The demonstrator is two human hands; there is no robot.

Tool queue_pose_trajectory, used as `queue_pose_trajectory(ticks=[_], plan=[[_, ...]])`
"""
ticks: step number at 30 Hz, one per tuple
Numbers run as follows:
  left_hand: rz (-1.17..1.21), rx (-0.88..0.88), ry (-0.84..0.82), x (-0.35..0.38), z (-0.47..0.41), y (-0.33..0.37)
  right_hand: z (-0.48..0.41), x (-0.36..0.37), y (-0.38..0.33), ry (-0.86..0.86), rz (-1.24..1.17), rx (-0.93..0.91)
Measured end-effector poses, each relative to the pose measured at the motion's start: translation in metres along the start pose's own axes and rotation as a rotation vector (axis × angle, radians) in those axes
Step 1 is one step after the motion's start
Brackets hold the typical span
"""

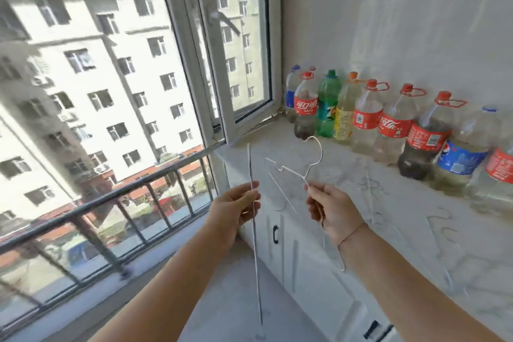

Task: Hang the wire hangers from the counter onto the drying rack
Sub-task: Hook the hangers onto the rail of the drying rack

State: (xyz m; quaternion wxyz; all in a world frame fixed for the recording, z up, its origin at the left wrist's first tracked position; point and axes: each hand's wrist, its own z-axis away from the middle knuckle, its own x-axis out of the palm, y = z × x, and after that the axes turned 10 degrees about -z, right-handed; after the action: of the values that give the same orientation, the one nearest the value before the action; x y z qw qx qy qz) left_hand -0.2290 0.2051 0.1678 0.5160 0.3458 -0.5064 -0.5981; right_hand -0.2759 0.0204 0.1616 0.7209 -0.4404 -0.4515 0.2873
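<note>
Sunlight filled a balcony where a grey-veined white marble table (319, 153) carried a row of plastic drink bottles (388, 125). Before the table's near edge, the right hand (333, 211) pinched a thin white wire hanger (293, 172) just below its hook, leaving the hook upright and free, probably for catching on a rail. Left of the table, the left hand (236, 211) gripped a slim silver metal rod (256, 258) upright, likely a reaching pole. More wire hangers (370, 191) lay on the table. No drying rack showed.

可口可乐 on red-label btl (305, 109), "7" on green btl (327, 97), Pepsi logo on blue-label btl (459, 160).
</note>
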Motion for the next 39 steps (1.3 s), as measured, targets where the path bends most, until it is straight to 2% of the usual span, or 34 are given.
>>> queue_pose_trajectory(ticks=[9,16,30,39], plan=[[0.072,0.074,0.408,-0.102,0.110,0.028,0.047,0.108,0.003,-0.528,-0.115,0.332],[0.132,0.116,0.657,-0.149,0.226,0.041,0.126,0.170,0.008,-0.831,-0.015,0.390],[0.119,0.333,1.052,-0.246,0.443,0.102,0.309,0.322,0.011,-1.255,-0.110,0.430],[0.055,0.417,1.088,-0.343,0.521,0.158,0.404,0.438,0.039,-1.332,-0.138,0.282]])
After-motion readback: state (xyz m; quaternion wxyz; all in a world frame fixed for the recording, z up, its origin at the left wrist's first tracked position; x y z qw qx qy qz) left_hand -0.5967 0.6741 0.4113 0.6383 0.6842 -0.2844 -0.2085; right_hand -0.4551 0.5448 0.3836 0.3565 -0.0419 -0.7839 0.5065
